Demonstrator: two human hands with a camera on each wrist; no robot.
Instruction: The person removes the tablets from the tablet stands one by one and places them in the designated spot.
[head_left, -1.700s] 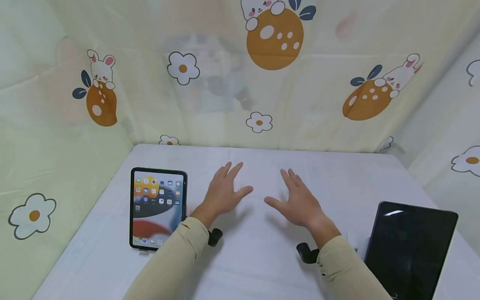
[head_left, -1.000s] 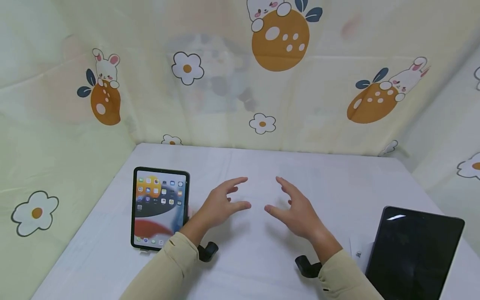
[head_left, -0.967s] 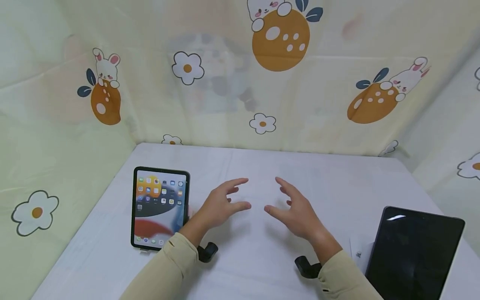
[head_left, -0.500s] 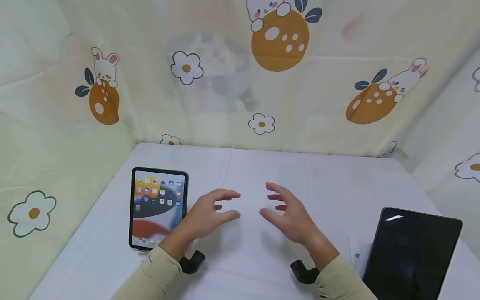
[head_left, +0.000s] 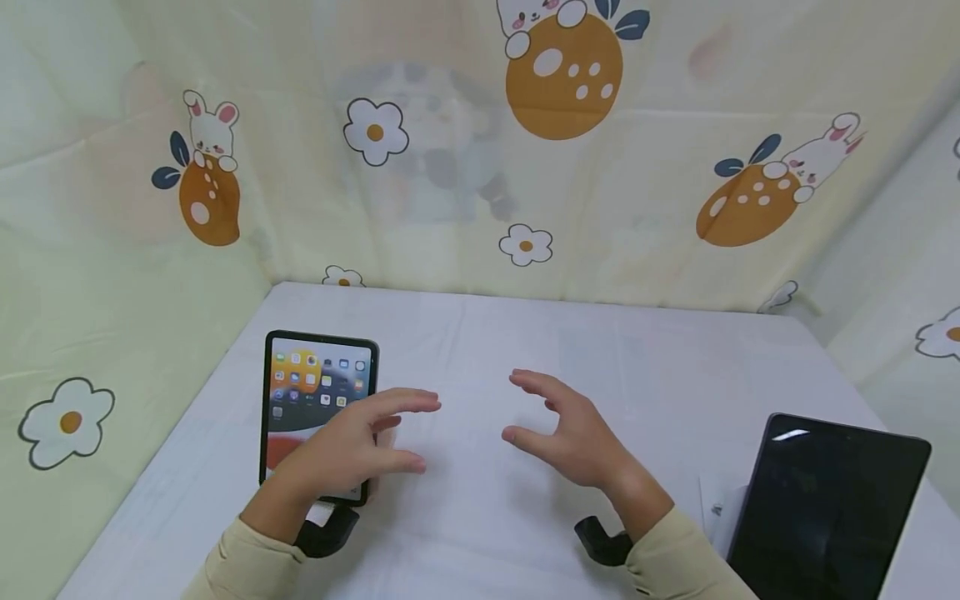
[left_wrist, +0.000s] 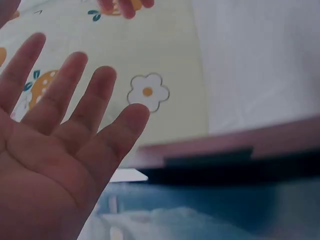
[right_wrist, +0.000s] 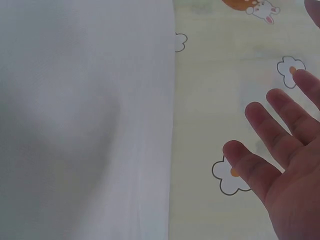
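My left hand [head_left: 341, 450] hovers in front of the lit tablet [head_left: 318, 375] at the left, hiding its lower part in the head view. Its fingers are spread and loosely bent, with nothing in them; whether it touches the tablet is not clear. In the left wrist view the palm [left_wrist: 45, 165] and spread fingers show beside the tablet's dark, blurred edge [left_wrist: 220, 170]. Over the middle of the table my right hand [head_left: 573, 433] hangs with relaxed fingers and holds nothing. The right wrist view shows that hand [right_wrist: 295, 185] with its fingers apart.
A second tablet [head_left: 828, 500] with a dark screen stands tilted at the right front. A small white stand-like piece [head_left: 716, 508] shows at its left edge. White cloth covers the table [head_left: 465, 533]. Patterned curtains [head_left: 442, 192] enclose the back and sides.
My left hand has moved left and toward me, from the table's middle to in front of the lit tablet. The right hand has drifted slightly left. Fingers of both hands have bent a little.
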